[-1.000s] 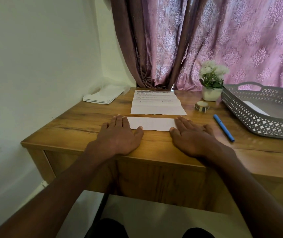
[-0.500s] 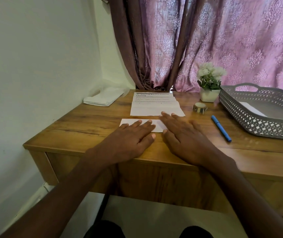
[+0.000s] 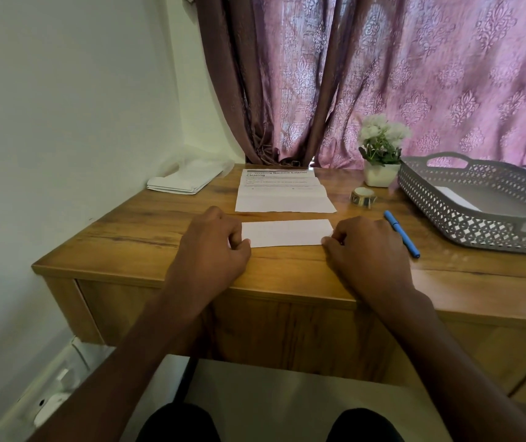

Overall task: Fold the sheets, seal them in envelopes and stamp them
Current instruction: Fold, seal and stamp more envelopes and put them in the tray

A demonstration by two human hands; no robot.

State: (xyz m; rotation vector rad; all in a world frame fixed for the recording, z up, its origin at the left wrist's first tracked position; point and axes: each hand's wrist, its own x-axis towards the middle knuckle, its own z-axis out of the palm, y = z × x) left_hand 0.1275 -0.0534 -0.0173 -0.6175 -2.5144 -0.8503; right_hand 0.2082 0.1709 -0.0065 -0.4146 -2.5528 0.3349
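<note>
Looking down from the head view, a folded sheet (image 3: 285, 232) lies flat as a white strip near the front edge of the wooden desk (image 3: 127, 237), its long side running left to right. The left hand (image 3: 212, 250) sits at the strip's left end with its fingers curled under and the thumb tip meeting them at the near left corner, pinching the paper there. The right hand (image 3: 367, 250) sits at the right end in the same way, fingers curled and thumb at the near right corner, gripping that edge. Both forearms reach in from the near side, over the desk's front edge. Just beyond the strip, a printed sheet (image 3: 282, 193) with visible crease lines lies open and flat, its heading at the far end; the small print is too fine to read. At the far left, against the wall, rests a stack of white envelopes (image 3: 180, 183). Right of the printed sheet stands a small roll of stickers (image 3: 363, 196), and behind it a white pot of white flowers (image 3: 381, 157). A blue pen (image 3: 402, 233) lies at an angle just beside the right hand, not touching it as far as can be seen. At the far right sits a grey perforated tray (image 3: 465, 218) with a white paper inside. A patterned pink curtain (image 3: 414, 74) hangs behind the desk.
</note>
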